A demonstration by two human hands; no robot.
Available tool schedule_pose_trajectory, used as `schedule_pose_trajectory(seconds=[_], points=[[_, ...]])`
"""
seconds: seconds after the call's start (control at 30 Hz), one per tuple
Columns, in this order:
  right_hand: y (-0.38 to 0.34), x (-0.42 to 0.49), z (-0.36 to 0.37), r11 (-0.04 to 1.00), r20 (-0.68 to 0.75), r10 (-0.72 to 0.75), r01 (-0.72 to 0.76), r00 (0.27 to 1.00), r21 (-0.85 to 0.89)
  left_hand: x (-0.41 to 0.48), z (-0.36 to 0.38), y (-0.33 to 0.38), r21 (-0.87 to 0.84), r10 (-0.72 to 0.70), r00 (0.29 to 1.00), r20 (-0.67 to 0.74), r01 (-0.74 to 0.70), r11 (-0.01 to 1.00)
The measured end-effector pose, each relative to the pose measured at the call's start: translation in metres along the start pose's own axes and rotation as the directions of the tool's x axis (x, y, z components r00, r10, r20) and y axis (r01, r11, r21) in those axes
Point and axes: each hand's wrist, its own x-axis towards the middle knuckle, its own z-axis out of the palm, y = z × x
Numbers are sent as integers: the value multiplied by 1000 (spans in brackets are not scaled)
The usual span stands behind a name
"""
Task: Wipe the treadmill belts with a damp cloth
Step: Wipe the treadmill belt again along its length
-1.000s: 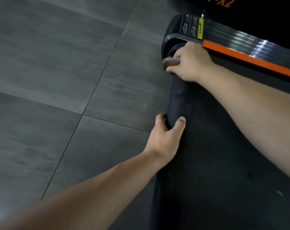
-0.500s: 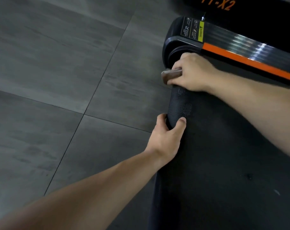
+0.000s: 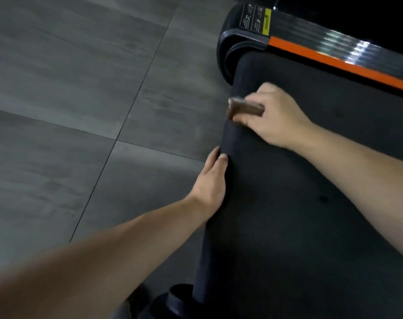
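Observation:
The black treadmill belt (image 3: 311,203) fills the right half of the head view, curving over its rear roller. My right hand (image 3: 274,116) grips a folded brown cloth (image 3: 244,109) and presses it on the rounded end of the belt. The cloth is blurred. My left hand (image 3: 211,183) lies along the belt's rear edge just below, fingers stretched along the curve and thumb on top of it.
An orange and black side rail (image 3: 334,58) with a warning label (image 3: 257,19) runs along the belt's far side. A black end cap (image 3: 226,47) sits at its corner, another (image 3: 177,300) at the near corner. Grey floor tiles (image 3: 80,111) lie to the left.
My right hand has slid the cloth along the belt's rear edge from the corner by the end cap toward me, closer to my left hand. My left hand's fingers have flattened along the edge.

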Motion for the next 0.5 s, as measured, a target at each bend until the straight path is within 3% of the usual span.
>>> schedule_pose_trajectory(seconds=[0.13, 0.2, 0.33, 0.4, 0.5], points=[[-6, 18, 13, 987, -186, 129, -145, 974, -72, -3, -1, -7, -21, 29, 999, -16, -30, 999], [-25, -13, 22, 993, -191, 85, -98, 978, -62, -7, -3, -15, -38, 10, 1000, -21, -10, 999], [-39, -86, 16, 996, -59, -48, 53, 997, 71, -15, -3, -26, -98, 6, 999, -52, -11, 995], [-24, -76, 10, 998, -102, -52, 54, 993, 26, -15, -1, -27, -109, -11, 996, -83, 1, 994], [16, -30, 2, 988, -273, 150, -156, 950, -1, -17, 0, -24, -65, -10, 997, -71, 5, 998]])
